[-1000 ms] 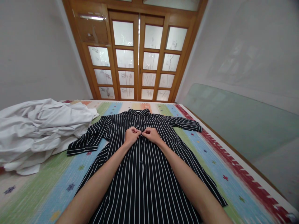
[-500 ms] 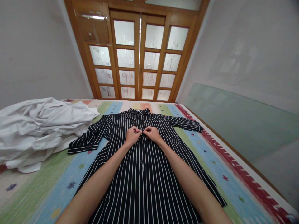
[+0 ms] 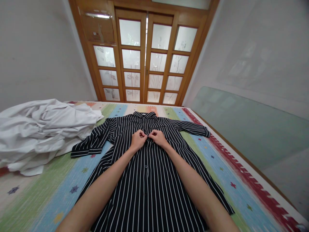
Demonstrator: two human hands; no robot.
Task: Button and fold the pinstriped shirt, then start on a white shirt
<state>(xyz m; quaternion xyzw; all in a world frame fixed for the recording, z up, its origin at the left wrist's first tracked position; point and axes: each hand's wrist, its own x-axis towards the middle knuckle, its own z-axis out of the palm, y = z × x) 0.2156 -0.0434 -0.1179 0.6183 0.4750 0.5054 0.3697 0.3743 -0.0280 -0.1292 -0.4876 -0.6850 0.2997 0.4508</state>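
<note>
A black shirt with white stripes (image 3: 154,174) lies spread front up, its collar at the far end and both sleeves out to the sides. My left hand (image 3: 139,140) pinches the shirt's front at chest height, just left of the centre line. Close beside it, my right hand (image 3: 157,138) pinches the cloth from the other side, the fingertips of both hands almost touching. Whatever button is between the fingers is too small to make out. Lower on the front, a dark button (image 3: 145,166) shows.
A crumpled white cloth (image 3: 48,129) is heaped at the left, against the striped sleeve. Beneath everything is a colourful striped bed cover (image 3: 214,167). A pale green board (image 3: 241,122) stands along the right wall, and wooden glass-paned doors (image 3: 145,58) are behind.
Both hands stay pinched at the same place on the shirt, with only a slight shift of the fingers. The camera view has moved a little.
</note>
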